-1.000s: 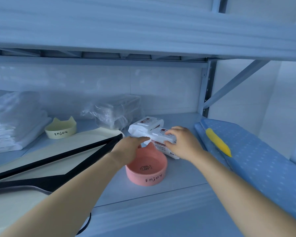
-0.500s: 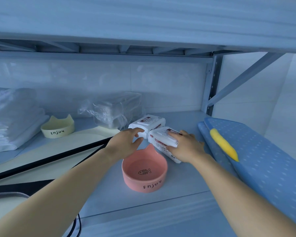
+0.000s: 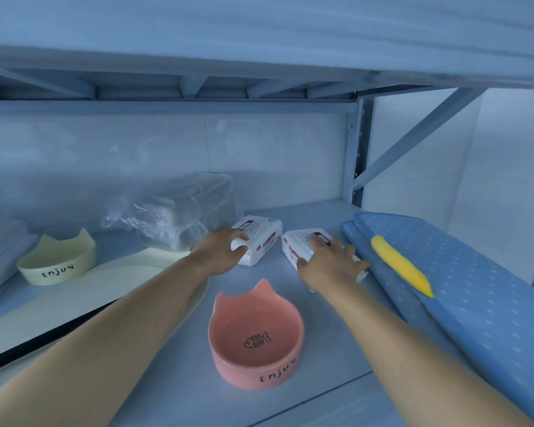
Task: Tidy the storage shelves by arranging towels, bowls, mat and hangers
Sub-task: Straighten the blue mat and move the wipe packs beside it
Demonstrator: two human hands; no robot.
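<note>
Two white towel packets with red labels lie side by side at the back of the shelf (image 3: 327, 349). My left hand (image 3: 219, 252) grips the near end of the left packet (image 3: 261, 237) with curled fingers. My right hand (image 3: 330, 266) lies over the right packet (image 3: 298, 246), thumb on its near side and fingers spread across the top. A pink cat-ear bowl (image 3: 244, 374) marked "Enjoy" stands empty in front of both hands. A pale yellow bowl (image 3: 59, 269) of the same shape sits far left. A cream mat (image 3: 105, 282) lies under my left forearm, with a black hanger (image 3: 28, 349) on it.
A plastic-wrapped bundle (image 3: 179, 217) sits behind the left packet. Folded white towels (image 3: 0, 241) are stacked at the far left. A blue dotted padded board (image 3: 481, 297) with a yellow piece (image 3: 401, 268) fills the right side. The upright post (image 3: 356, 155) and upper shelf close in overhead.
The two packets, which were overlapping, now lie apart: the left one went left with my left hand, the right one slid right toward the blue board. The camera came closer.
</note>
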